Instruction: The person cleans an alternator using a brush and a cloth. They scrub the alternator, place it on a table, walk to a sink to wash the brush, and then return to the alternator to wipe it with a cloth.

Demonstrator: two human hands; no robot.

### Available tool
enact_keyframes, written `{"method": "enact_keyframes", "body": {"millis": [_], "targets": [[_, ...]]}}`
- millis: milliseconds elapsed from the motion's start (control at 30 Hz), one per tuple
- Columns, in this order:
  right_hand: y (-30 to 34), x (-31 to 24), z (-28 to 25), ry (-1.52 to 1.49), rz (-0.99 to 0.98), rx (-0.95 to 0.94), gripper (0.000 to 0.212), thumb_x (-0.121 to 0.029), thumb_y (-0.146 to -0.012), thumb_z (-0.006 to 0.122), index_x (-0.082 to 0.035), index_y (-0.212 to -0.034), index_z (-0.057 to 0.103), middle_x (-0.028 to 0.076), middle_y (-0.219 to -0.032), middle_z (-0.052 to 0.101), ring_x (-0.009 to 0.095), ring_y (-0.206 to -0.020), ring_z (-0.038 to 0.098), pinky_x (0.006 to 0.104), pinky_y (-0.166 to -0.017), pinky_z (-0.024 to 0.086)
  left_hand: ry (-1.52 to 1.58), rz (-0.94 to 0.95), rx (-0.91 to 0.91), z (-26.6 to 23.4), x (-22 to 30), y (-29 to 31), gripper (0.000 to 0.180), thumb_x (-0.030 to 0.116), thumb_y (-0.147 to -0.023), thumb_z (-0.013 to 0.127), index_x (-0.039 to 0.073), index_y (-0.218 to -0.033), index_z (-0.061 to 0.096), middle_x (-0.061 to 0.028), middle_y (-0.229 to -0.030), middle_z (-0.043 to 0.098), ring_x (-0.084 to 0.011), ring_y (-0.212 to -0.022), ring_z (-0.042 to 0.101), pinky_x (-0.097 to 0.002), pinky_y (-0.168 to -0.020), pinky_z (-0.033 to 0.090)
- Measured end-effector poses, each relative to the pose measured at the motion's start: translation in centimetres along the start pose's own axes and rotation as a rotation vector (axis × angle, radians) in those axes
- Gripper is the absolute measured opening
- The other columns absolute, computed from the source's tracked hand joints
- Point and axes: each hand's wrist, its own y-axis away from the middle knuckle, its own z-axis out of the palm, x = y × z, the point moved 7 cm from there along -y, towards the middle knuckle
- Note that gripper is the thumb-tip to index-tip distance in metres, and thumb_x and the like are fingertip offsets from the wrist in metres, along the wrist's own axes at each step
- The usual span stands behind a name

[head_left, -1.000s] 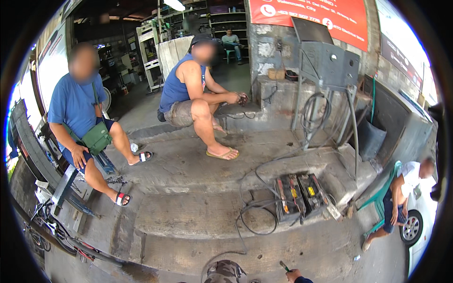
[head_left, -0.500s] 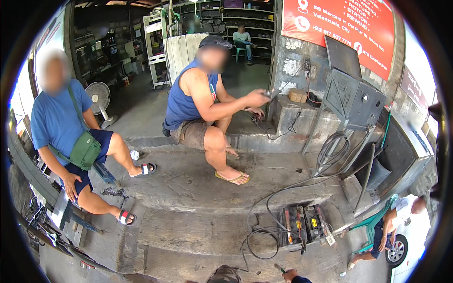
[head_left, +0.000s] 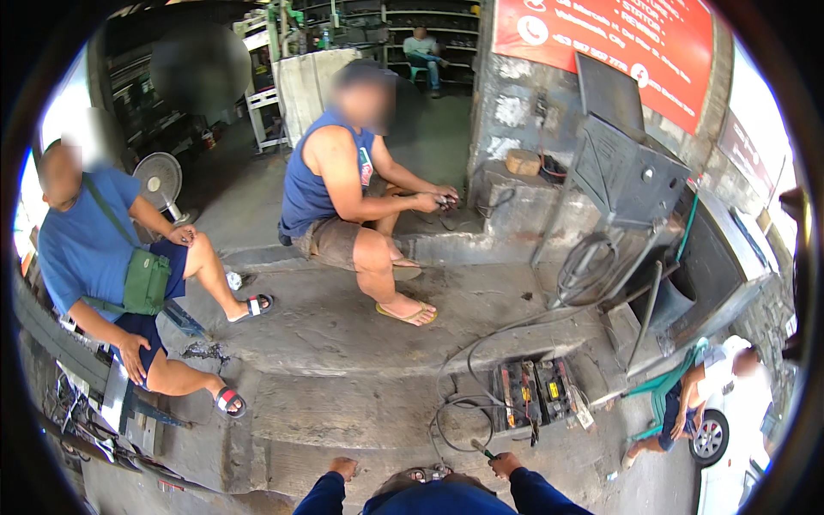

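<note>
My right hand (head_left: 505, 466) is closed around a small green-handled tool (head_left: 487, 451) with a pale tip; its exact kind is too small to make out. Above it, on the step, stand two dark car batteries (head_left: 556, 390) with red and yellow markings. Low in the view, my left hand (head_left: 344, 468) is curled closed, with nothing visible in it. A dark cable (head_left: 463, 402) loops over the step beside the batteries. In front of me, a seated person in a blue sleeveless shirt (head_left: 330, 172) holds a small dark part (head_left: 445, 202) with both hands.
Concrete steps (head_left: 343, 403) rise ahead. To the left sits another person with a green bag (head_left: 146, 281), near a fan (head_left: 158, 178). At right are a grey metal machine (head_left: 631, 176) with coiled cable, a person on a green chair (head_left: 661, 399) and a car wheel (head_left: 709, 438).
My view has shifted; my left hand and both forearms have come into sight. The person in front has lowered a raised hand to the other, around the dark part. My right hand still grips the tool.
</note>
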Motion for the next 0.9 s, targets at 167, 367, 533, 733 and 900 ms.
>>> {"method": "enact_keyframes", "body": {"millis": [167, 367, 533, 733, 900], "targets": [[2.6, 6.7, -0.4, -0.053, 0.264, 0.018, 0.039, -0.042, -0.082, 0.061, -0.006, -0.086, 0.077, 0.014, -0.073, 0.072, 0.026, -0.068, 0.072, 0.0395, -0.066, 0.058, 0.193, -0.271, -0.182, 2.9, -6.4, 2.9, 0.02, 0.02, -0.098, 0.043, 0.014, -0.097, 0.062, -0.0078, -0.08, 0.064, -0.0235, -0.066, 0.066, -0.0411, -0.05, 0.051], [7.3, 12.1, -1.4, -0.171, 0.393, 0.069, 0.043, -0.04, -0.091, 0.063, 0.002, -0.092, 0.075, 0.013, -0.072, 0.071, 0.023, -0.061, 0.069, 0.0376, -0.057, 0.056, 0.06, -0.017, -0.368, 4.4, -5.0, 3.0, 0.023, 0.027, -0.096, 0.048, 0.013, -0.108, 0.061, -0.0076, -0.091, 0.064, -0.0245, -0.076, 0.065, -0.042, -0.057, 0.05], [8.1, 13.5, -1.0, -0.123, 0.403, 0.032, 0.038, -0.034, -0.09, 0.061, 0.001, -0.086, 0.075, 0.015, -0.074, 0.072, 0.026, -0.067, 0.072, 0.0391, -0.062, 0.056, 0.335, -0.211, 0.055, 3.3, -0.9, 3.8, 0.022, 0.021, -0.09, 0.06, 0.004, -0.102, 0.065, -0.0091, -0.081, 0.065, -0.0218, -0.061, 0.067, -0.0363, -0.049, 0.049], [4.1, 12.2, -1.5, -0.141, 0.338, 0.04, 0.037, -0.036, -0.085, 0.061, -0.002, -0.087, 0.075, 0.02, -0.078, 0.071, 0.035, -0.077, 0.072, 0.0439, -0.071, 0.055, 0.278, -0.153, 0.079, 3.0, 5.8, 5.8, 0.024, 0.022, -0.09, 0.061, 0.004, -0.106, 0.063, -0.0076, -0.084, 0.064, -0.0201, -0.065, 0.066, -0.0368, -0.051, 0.049], [5.0, 9.3, -3.3, -0.244, 0.265, 0.174, 0.036, -0.036, -0.083, 0.064, -0.005, -0.098, 0.075, 0.02, -0.088, 0.072, 0.036, -0.078, 0.07, 0.0452, -0.071, 0.054, 0.119, -0.092, 0.002, 3.1, 3.9, 2.4, 0.025, 0.021, -0.09, 0.06, 0.004, -0.107, 0.066, -0.0097, -0.088, 0.067, -0.022, -0.069, 0.066, -0.0384, -0.061, 0.052]]}}
